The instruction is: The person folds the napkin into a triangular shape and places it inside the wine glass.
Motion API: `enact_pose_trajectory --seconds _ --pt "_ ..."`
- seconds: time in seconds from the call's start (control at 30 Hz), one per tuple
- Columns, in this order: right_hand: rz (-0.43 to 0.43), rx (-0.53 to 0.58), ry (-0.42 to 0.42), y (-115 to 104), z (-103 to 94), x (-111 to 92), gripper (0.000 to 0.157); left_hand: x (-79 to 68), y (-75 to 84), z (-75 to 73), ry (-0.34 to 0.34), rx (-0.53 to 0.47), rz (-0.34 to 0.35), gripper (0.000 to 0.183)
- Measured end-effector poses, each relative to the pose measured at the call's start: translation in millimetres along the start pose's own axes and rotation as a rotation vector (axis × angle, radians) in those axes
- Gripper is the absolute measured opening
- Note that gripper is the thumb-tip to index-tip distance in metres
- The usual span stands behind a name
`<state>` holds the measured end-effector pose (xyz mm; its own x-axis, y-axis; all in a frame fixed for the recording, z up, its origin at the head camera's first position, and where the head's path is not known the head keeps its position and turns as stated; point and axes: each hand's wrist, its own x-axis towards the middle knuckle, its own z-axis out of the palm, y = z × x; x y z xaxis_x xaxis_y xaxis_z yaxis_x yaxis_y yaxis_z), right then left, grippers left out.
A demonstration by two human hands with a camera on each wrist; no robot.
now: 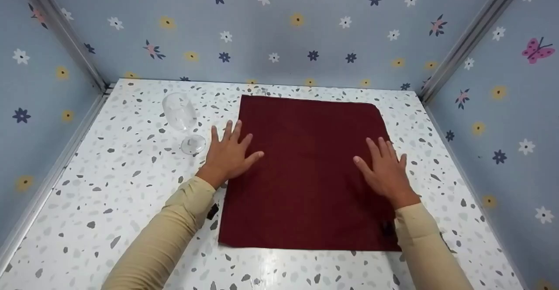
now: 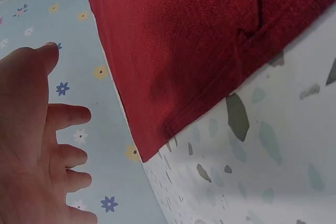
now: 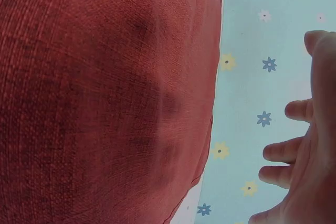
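Note:
A dark red cloth (image 1: 305, 172) lies spread flat on the speckled table, its top right corner rounded over. My left hand (image 1: 229, 154) is over the cloth's left edge, fingers straight and spread. Over the right side is my right hand (image 1: 386, 170), its fingers extended as well. Neither hand grips anything. In the left wrist view, the left hand (image 2: 31, 145) appears raised clear of the cloth (image 2: 173, 51). The right wrist view likewise shows a gap between the right hand (image 3: 310, 145) and the cloth (image 3: 105, 98).
A clear stemmed glass (image 1: 180, 112) stands on the table (image 1: 131, 202), left of the cloth and close to the left hand. Flower-patterned panels (image 1: 279, 32) border the table at the back and both sides. A small black item (image 1: 212, 212) shows beside the left sleeve.

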<state>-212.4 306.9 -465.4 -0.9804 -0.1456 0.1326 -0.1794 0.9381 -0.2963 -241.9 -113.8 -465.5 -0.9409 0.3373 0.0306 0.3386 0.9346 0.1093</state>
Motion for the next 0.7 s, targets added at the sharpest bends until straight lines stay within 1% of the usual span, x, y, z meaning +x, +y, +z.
enact_pose_trajectory --seconds 0.2,0.53,0.7 --pt "0.0 0.014 0.008 1 2.5 -4 0.079 -0.4 1.0 2.8 -0.019 -0.013 -0.004 0.075" --pt "-0.005 0.021 0.004 2 8.8 -10 0.076 -3.9 1.3 10.8 -0.001 -0.029 -0.003 0.069" --pt "0.001 0.014 -0.012 1 11.1 -12 0.077 -5.8 3.3 13.4 -0.015 -0.038 -0.002 0.068"
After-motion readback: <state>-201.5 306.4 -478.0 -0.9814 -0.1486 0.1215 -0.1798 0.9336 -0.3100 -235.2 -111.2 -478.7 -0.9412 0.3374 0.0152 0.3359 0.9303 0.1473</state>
